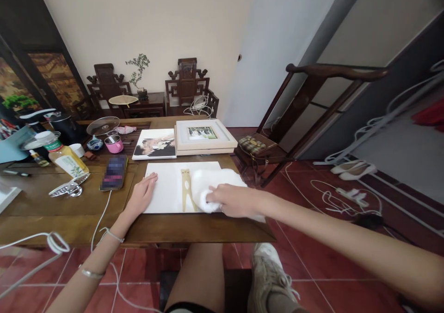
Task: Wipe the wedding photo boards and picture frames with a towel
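A white panel [163, 190] lies flat on the wooden table in front of me. Down its middle runs a tan, long-legged animal shape [186, 188] with small ears; I cannot tell if it is printed or a separate piece. My left hand [143, 193] rests on the panel's left edge, fingers stretched out. Over the right part of the panel spreads a white fluffy cloth [203, 181], partly bunched up. My right hand [229, 199] is closed on this cloth near the panel's front edge, and the fingertips are partly hidden in the fluff.
Behind the panel lie a photo print [154, 146] and a framed picture [204, 137]. Leftward are a phone [114, 172] on a cable, scissors [71, 188], a bottle [64, 158] and a pink mug [114, 143]. A wooden chair [298, 104] stands at right.
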A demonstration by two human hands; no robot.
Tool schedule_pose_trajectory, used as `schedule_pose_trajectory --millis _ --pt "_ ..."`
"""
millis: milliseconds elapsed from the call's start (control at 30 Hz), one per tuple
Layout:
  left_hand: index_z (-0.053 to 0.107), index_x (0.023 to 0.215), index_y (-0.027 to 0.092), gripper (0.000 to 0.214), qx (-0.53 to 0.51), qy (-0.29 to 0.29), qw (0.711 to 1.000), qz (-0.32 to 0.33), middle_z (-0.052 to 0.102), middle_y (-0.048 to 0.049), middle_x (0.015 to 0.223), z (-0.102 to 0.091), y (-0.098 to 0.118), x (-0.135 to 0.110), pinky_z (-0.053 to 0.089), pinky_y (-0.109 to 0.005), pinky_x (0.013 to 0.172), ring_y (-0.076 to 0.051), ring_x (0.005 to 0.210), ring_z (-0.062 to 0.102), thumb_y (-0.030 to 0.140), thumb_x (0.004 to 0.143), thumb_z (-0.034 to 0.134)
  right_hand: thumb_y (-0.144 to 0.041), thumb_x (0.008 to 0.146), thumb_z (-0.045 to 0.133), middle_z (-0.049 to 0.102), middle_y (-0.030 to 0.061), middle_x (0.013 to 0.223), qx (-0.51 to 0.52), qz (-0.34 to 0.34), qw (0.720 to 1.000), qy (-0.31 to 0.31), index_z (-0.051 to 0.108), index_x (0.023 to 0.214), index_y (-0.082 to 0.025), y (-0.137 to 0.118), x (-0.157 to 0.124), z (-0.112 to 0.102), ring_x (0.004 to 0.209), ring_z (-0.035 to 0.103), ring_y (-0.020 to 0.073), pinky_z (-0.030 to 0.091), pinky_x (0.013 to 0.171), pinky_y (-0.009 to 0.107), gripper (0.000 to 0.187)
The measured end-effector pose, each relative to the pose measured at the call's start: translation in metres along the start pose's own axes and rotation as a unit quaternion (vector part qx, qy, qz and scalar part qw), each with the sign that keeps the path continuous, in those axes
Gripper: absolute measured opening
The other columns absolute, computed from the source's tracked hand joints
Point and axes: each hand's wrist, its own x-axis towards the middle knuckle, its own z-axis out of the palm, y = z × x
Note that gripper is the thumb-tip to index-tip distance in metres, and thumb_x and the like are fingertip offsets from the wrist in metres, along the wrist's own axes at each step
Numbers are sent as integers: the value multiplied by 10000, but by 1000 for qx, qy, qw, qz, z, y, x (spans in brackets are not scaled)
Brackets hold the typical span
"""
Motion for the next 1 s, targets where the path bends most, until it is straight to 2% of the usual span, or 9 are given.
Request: schedule_pose_trajectory --millis 100,200,333,433,533,633,733,833,1000 --pt "678 1138 131 526 2 -4 1000 0 642 -127 1272 0 1 0 356 -425 1125 -232 1261 546 458 977 299 15 707 446 644 85 916 44 -7 998 -34 677 967 -233 -9 -19 -4 880 634 228 424 702 266 427" --pt "675 1142 120 534 3 -7 1000 3 637 -134 1277 -1 2 0 355 -427 1125 -234 1266 540 454 977 293 8 714 446 650 87 925 39 -8 999 -20 668 999 -226 -1 -17 -3 866 627 227 427 723 273 430" --pt "675 1144 118 531 4 -5 1000 6 636 -136 1277 0 1 0 356 -432 1125 -234 1261 545 450 977 297 6 726 445 652 143 1065 -7 18 998 57 608 1113 -161 17 16 3 904 634 244 442 767 307 452" --pt "671 1151 95 542 3 -7 1000 8 630 -149 1282 0 0 0 346 -419 1132 -233 1268 539 448 976 300 -13 768 420 600 206 1196 -21 44 991 121 545 1214 -110 21 48 7 1077 584 305 442 860 397 474" --pt "667 1161 88 549 3 -11 1000 7 620 -152 1294 0 0 0 333 -416 1139 -232 1274 532 445 976 293 -17 794 395 518 229 1338 -23 46 986 160 500 1279 -86 7 69 12 1329 366 365 369 984 523 502" --pt "665 1166 86 549 4 -14 1000 3 613 -154 1303 -1 2 1 329 -414 1139 -236 1278 529 438 976 290 -28 774 445 334 181 1520 -26 15 986 167 537 1270 -108 -23 69 18 1405 211 412 276 1052 614 511" --pt "663 1168 86 545 1 -16 1000 -2 616 -155 1300 -1 3 0 331 -403 1136 -234 1280 527 433 977 289 -43 758 480 319 150 1537 -23 -40 990 132 579 1238 -126 -57 55 24 1407 198 434 252 1064 649 498" --pt "657 1178 104 533 -4 -18 1000 -3 612 -141 1310 -1 3 0 316 -405 1142 -225 1294 511 430 982 284 -58 757 492 377 123 1512 -20 -87 990 112 601 1205 -152 -76 46 24 1390 267 404 298 1061 625 471" --pt "655 1181 129 531 -10 -29 999 -8 597 -127 1333 0 3 -1 284 -430 1154 -230 1316 487 441 982 274 -47 781 472 423 154 1474 -23 -37 989 144 561 1244 -150 -56 76 7 1357 336 384 368 1018 597 482"
